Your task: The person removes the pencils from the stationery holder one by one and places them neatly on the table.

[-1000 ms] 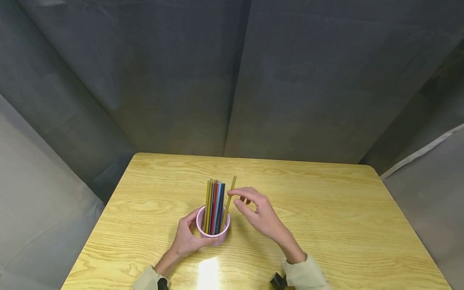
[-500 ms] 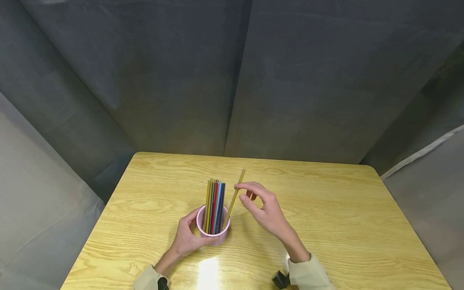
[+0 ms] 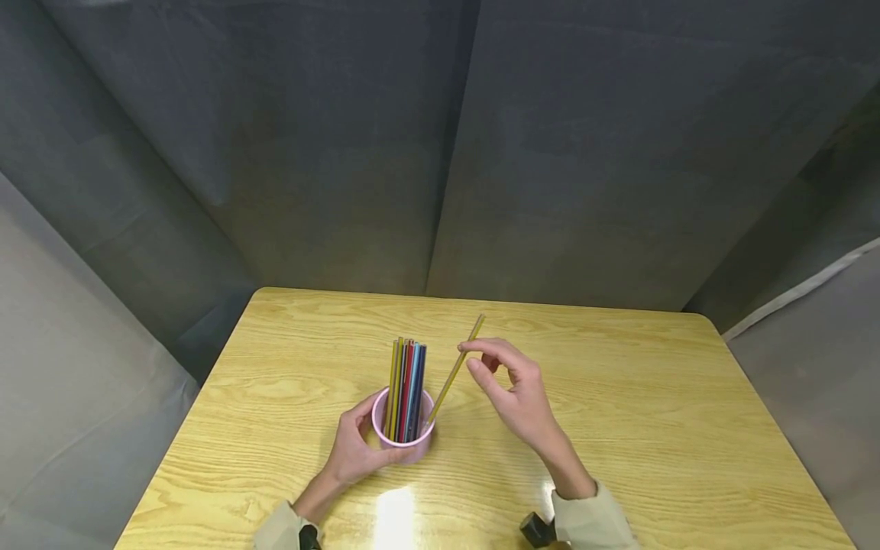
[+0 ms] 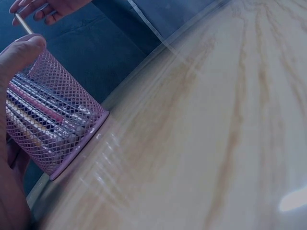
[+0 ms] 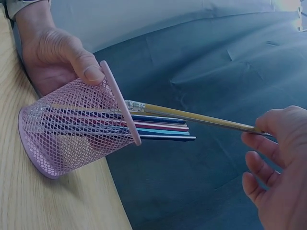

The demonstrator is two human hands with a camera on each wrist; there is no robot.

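Note:
A pink mesh pencil cup [image 3: 411,456] stands upright on the table, and my left hand [image 3: 352,452] grips its side with the thumb by the rim. Several coloured pencils [image 3: 407,389], among them red, light blue, dark blue and yellow, stand in it. With thumb and index finger, my right hand [image 3: 519,393] pinches a yellow pencil [image 3: 448,382] near its upper end. That pencil slants right, its lower end at the cup's right rim. The right wrist view shows a metal ferrule [image 5: 135,106] on the lower end, behind the rim.
The wooden table [image 3: 653,412] extends on both sides of the hands. Dark grey curtains [image 3: 344,153] hang behind it, with lighter cloth [image 3: 76,382] at the left. A small black object [image 3: 536,528] sits by the right sleeve.
My right hand has moved up and to the right, drawing the yellow pencil partly out of the cup and tilting it further right. The left hand and cup stay put.

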